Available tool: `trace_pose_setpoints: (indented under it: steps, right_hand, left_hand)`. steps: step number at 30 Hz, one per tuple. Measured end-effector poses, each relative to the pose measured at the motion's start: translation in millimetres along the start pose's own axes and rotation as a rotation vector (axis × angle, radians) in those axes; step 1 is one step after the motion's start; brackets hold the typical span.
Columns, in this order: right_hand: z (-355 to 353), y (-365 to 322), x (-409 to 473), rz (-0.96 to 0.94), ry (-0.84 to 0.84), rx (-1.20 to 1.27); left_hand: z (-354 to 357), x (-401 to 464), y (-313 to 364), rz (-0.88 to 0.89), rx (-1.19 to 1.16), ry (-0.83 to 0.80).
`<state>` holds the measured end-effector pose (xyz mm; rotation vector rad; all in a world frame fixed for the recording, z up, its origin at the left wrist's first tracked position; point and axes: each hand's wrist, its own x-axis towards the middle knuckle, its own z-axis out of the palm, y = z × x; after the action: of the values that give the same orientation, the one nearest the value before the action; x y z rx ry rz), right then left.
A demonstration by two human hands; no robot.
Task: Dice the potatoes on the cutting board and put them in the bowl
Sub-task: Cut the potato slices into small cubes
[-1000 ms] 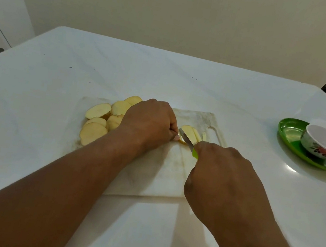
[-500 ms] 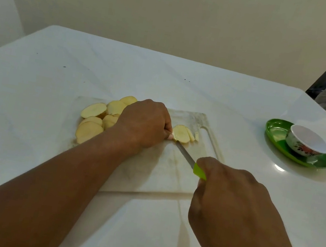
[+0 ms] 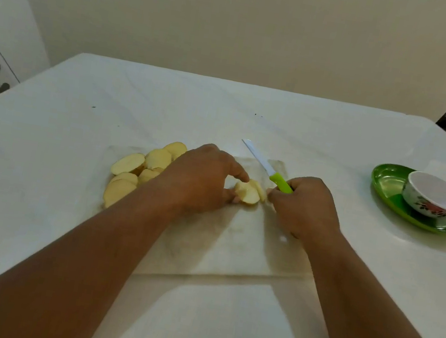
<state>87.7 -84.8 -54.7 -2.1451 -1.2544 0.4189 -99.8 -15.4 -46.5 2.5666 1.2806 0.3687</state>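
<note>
Where it cut before, knife [image 3: 267,167] now lifted in right hand [image 3: 302,207]; left hand [image 3: 199,179] fingers pinching slices [image 3: 248,192].

My two bare arms and hands

My left hand [image 3: 199,179] and right hand [image 3: 302,207] wear no gloves, rings, watch or bands that I can see. Both forearms run bare from the lower corners of the frame towards its middle, with no sleeve or cuff in view anywhere along them.
</note>
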Motion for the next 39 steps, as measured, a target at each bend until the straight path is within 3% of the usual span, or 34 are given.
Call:
trace_pose_setpoints:
  steps: [5,17,26,39]
  right_hand:
    - [5,-1,17,0.05,-0.057,-0.044]
    - [11,-4,22,0.027,-0.098,0.057]
    - [11,-3,18,0.012,-0.045,0.195]
    - [9,-5,23,0.012,-0.16,0.254]
  left_hand:
    - [10,13,-6,0.089,-0.074,-0.117]
    - [10,15,-13,0.154,-0.047,-0.161]
    - [11,15,-12,0.045,-0.179,-0.077]
    - [12,13,-9,0.024,-0.224,-0.015]
